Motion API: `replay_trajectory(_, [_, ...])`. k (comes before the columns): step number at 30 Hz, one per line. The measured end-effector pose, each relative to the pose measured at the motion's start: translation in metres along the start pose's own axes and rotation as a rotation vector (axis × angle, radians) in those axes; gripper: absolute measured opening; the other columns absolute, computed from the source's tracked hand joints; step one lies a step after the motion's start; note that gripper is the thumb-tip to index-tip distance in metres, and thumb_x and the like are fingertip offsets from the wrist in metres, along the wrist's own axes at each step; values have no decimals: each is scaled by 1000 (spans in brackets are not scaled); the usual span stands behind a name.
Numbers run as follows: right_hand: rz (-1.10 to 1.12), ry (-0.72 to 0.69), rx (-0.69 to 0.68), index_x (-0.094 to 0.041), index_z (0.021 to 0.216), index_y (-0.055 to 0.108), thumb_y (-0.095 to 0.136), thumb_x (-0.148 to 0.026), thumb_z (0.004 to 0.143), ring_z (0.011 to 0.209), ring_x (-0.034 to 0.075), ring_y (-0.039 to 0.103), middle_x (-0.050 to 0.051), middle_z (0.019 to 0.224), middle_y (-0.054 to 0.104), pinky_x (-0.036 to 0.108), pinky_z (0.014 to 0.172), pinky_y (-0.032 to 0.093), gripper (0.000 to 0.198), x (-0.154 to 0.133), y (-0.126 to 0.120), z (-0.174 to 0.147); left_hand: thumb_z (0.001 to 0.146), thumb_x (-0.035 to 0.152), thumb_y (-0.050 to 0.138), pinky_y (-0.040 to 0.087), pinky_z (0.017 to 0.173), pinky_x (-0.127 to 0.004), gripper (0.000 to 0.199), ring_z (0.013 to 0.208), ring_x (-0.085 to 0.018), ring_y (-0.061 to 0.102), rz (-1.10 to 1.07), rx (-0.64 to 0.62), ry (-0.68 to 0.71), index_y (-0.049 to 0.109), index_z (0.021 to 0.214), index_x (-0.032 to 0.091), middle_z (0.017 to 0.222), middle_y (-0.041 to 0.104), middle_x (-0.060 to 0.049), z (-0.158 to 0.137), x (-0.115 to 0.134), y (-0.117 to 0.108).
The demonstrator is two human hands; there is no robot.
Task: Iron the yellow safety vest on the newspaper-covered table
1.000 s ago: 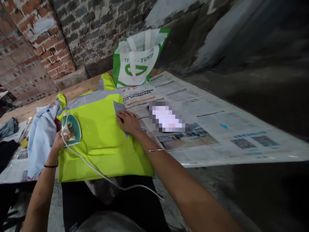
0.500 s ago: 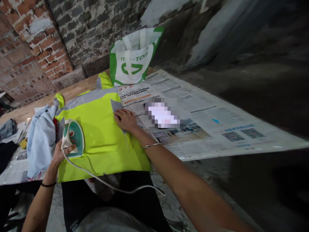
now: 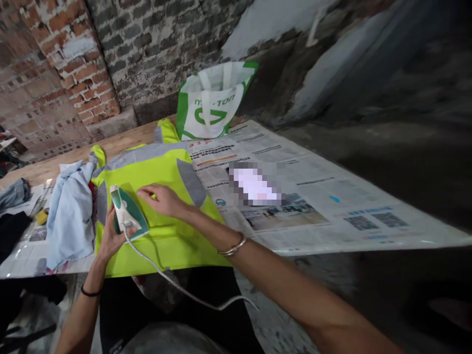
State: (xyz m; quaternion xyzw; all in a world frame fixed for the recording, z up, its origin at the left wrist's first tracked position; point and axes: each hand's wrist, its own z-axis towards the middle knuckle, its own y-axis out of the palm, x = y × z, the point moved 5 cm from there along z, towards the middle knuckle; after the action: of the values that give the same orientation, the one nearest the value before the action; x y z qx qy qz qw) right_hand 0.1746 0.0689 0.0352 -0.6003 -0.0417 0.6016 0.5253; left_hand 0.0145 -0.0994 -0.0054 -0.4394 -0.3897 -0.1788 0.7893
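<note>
A green and white clothes iron [image 3: 129, 214] is on the bright yellow high-visibility garment [image 3: 162, 248], its nose pointing away from me. My left hand [image 3: 110, 238] grips it from the left side and the rear, some fingers hidden behind its body. A pale cord leaves the iron's heel and runs over the garment's near edge. Just right of the iron, my right hand [image 3: 164, 199] is over the garment with fingers bent loosely and nothing visible in them. The garment lies spread out, grey bands across its top and down its right side.
Newspaper under clear plastic [image 3: 313, 206] covers the table. A blurred-out phone-like device [image 3: 254, 184] lies to the right. A green and white bag [image 3: 210, 105] stands at the back. Light blue cloth [image 3: 72, 216] and a dark cloth [image 3: 13, 233] lie at left. Brick walls stand behind.
My right hand has lifted from the garment's right side and moved left towards the iron. The iron has turned and shifted right with my left hand. The view has tilted slightly.
</note>
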Motion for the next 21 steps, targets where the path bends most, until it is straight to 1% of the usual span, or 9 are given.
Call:
replay_trajectory(2, [-7, 28, -104, -20, 127, 71, 43, -58, 107, 111, 23, 71, 9, 124, 77, 31, 92, 52, 51, -32, 9, 7, 76, 56, 83, 55, 105, -46, 69, 139, -33, 55, 87, 123, 58, 59, 132, 23, 150, 55, -16, -21, -6, -11])
replay_trajectory(3, [-36, 45, -156, -18, 128, 69, 45, -63, 105, 110, 25, 72, 11, 121, 77, 32, 91, 52, 56, -45, 14, 10, 82, 53, 79, 54, 105, -47, 58, 137, -31, 57, 159, 176, 99, 60, 127, 23, 146, 58, -15, -34, -8, -15])
replay_trajectory(6, [-168, 65, -240, -11, 135, 61, 50, -73, 97, 113, 32, 72, 20, 123, 75, 38, 92, 53, 74, -72, 28, 20, 94, 40, 69, 57, 97, -43, 21, 112, -25, 69, 349, 218, 221, 63, 104, 23, 117, 70, -10, -70, -11, -14])
replay_trajectory(8, [-262, 74, -260, -6, 141, 53, 60, -70, 92, 116, 35, 71, 25, 124, 73, 40, 93, 54, 81, -82, 35, 26, 97, 33, 65, 58, 91, -41, 11, 101, -23, 70, 402, 206, 257, 63, 96, 23, 107, 71, -7, -86, -14, -7])
replay_trajectory(10, [-326, 88, -304, -6, 144, 49, 69, -55, 90, 117, 35, 71, 25, 122, 73, 40, 92, 55, 76, -87, 41, 32, 96, 31, 66, 58, 89, -42, 8, 100, -24, 70, 442, 209, 279, 63, 96, 23, 107, 71, -7, -93, -16, -1])
replay_trajectory(12, [-374, 97, -364, -7, 142, 50, 73, -37, 86, 116, 33, 71, 24, 122, 74, 37, 90, 56, 68, -86, 40, 41, 96, 29, 65, 58, 87, -43, 7, 99, -25, 69, 489, 205, 300, 63, 98, 23, 108, 71, -7, -96, -19, 2])
replay_trajectory(14, [-438, 101, -419, -10, 142, 51, 73, -28, 83, 118, 32, 71, 23, 126, 72, 35, 89, 56, 65, -79, 33, 53, 96, 28, 64, 58, 85, -42, 7, 97, -25, 68, 526, 193, 326, 62, 100, 22, 107, 71, -7, -96, -23, 2])
replay_trajectory(18, [-561, 83, -488, -18, 144, 52, 75, -29, 82, 124, 32, 68, 18, 137, 69, 34, 90, 55, 67, -49, 7, 74, 98, 29, 63, 59, 84, -42, 8, 97, -25, 67, 556, 197, 379, 61, 102, 22, 107, 70, -8, -96, -25, -4])
replay_trajectory(21, [-561, 64, -496, -20, 145, 52, 73, -29, 84, 123, 30, 68, 14, 138, 69, 33, 89, 55, 65, -30, -4, 79, 99, 29, 62, 59, 84, -44, 7, 97, -26, 67, 531, 216, 399, 62, 99, 22, 105, 69, -8, -94, -15, -4])
